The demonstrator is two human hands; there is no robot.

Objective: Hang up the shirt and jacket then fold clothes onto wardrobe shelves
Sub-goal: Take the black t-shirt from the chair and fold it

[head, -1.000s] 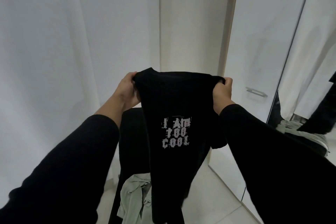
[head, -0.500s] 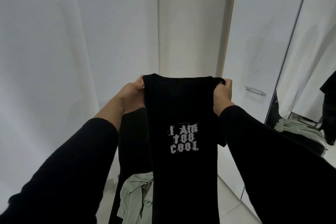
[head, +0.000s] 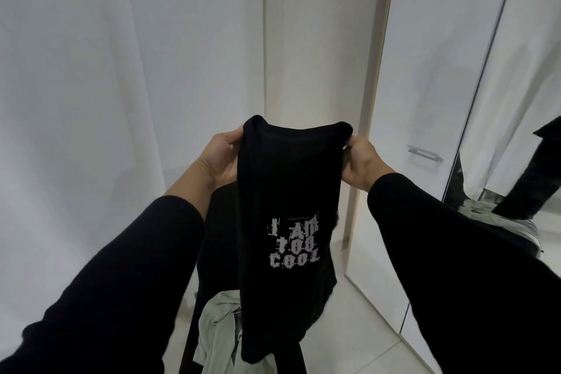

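Two hands, the left hand (head: 223,158) and the right hand (head: 362,162), grip the top corners of a folded black T-shirt (head: 288,206) printed "I AM TOO COOL", held up at centre frame. Its hanging length hides much of a pale green garment (head: 217,334) at the bottom. A white wardrobe door (head: 425,70) with a metal handle (head: 423,154) stands at right, beside a mirror (head: 516,130).

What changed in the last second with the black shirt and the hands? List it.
The black shirt was drawn narrower and now hangs straighter, its white print lower in view. The left hand and right hand moved closer together. Unchanged: both hands grip the top corners; the pale green garment lies below.
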